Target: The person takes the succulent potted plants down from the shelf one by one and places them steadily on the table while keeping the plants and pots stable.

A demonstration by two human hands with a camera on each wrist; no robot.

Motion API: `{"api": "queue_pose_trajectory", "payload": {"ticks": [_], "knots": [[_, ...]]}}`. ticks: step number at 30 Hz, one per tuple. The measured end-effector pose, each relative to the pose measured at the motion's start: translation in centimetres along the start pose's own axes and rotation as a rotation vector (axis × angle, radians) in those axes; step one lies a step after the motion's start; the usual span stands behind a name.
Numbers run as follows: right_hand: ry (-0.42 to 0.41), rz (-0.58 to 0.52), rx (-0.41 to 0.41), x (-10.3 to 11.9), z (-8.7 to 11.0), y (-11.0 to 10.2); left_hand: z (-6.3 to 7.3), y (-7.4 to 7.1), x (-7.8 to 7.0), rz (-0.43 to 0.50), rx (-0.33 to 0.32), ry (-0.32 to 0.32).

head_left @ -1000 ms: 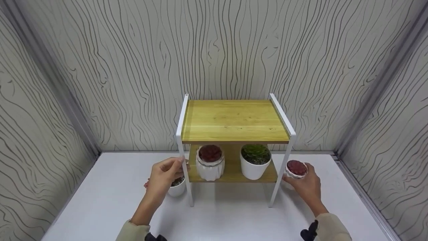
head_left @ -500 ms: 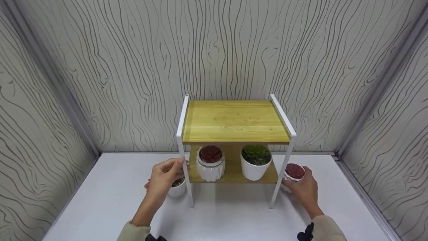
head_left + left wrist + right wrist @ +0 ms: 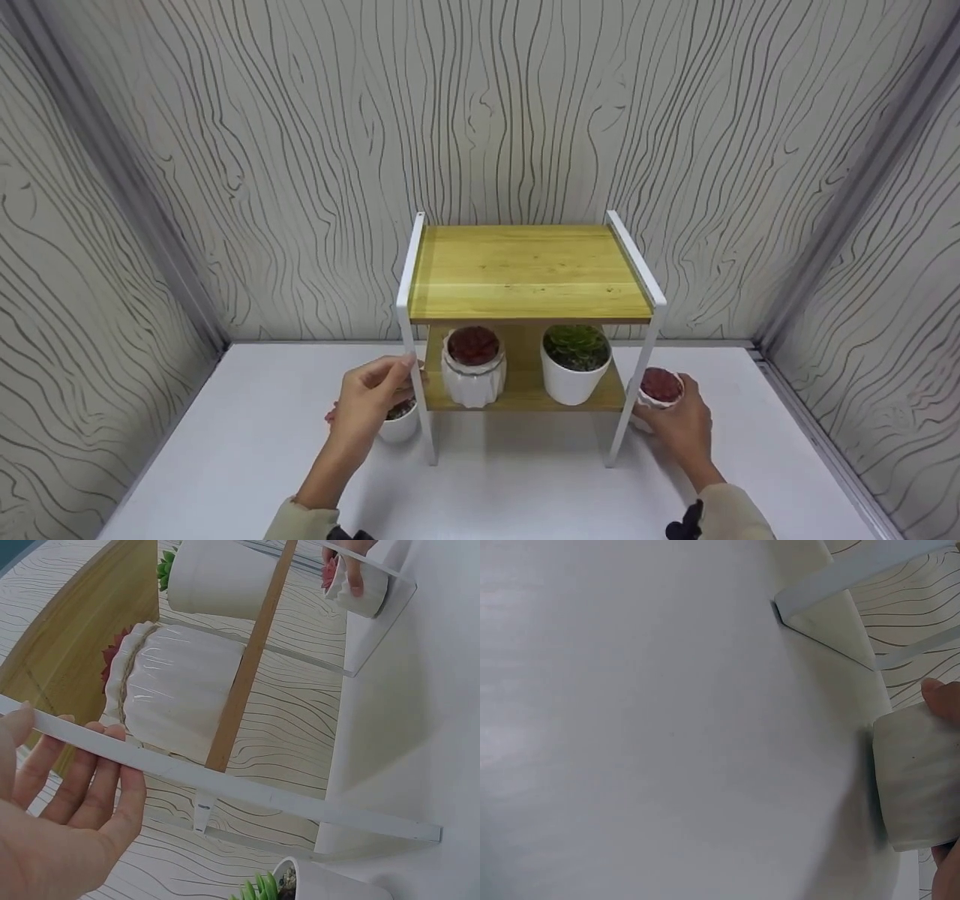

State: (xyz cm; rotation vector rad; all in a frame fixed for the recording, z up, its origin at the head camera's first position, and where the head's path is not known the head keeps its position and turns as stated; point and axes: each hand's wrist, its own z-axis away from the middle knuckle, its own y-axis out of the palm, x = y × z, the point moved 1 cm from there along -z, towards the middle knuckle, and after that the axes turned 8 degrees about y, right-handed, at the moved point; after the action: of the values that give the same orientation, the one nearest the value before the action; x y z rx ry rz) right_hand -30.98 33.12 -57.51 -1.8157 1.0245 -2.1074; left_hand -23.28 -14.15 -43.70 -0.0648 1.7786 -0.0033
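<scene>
A two-tier stand (image 3: pixel 529 270) with wooden boards and a white frame stands mid-table. My left hand (image 3: pixel 364 401) grips its front left leg; in the left wrist view the thumb and fingers (image 3: pixel 131 799) lie on either side of the white bar. Just outside the right legs, my right hand (image 3: pixel 686 424) holds a white pot with a red succulent (image 3: pixel 661 385) around its side. The right wrist view shows this pot's wall (image 3: pixel 915 776) upright, its base right at the tabletop. On the lower board sit a ridged white pot with a red succulent (image 3: pixel 474 375) and a smooth pot with a green succulent (image 3: pixel 574 367).
Behind my left hand, left of the stand, is another white pot (image 3: pixel 399 427) with a green plant (image 3: pixel 259 887); something red (image 3: pixel 331 412) peeks out beside the wrist. The white table (image 3: pixel 247 450) is enclosed by patterned panels (image 3: pixel 517 112) at the back and sides.
My right hand has shifted slightly left with the potted red succulent, bringing it closer to the stand's right leg. The left hand keeps its grip in place.
</scene>
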Motion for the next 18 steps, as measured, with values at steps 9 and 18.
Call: {"api": "queue_pose_trajectory", "payload": {"ticks": [9, 18], "knots": [[-0.001, -0.005, 0.009, -0.54, 0.09, 0.26, 0.20, -0.08, 0.07, 0.000, -0.002, -0.005], [-0.030, 0.002, 0.018, -0.59, 0.15, 0.02, 0.13, 0.00, 0.17, 0.004, 0.003, 0.004]]}}
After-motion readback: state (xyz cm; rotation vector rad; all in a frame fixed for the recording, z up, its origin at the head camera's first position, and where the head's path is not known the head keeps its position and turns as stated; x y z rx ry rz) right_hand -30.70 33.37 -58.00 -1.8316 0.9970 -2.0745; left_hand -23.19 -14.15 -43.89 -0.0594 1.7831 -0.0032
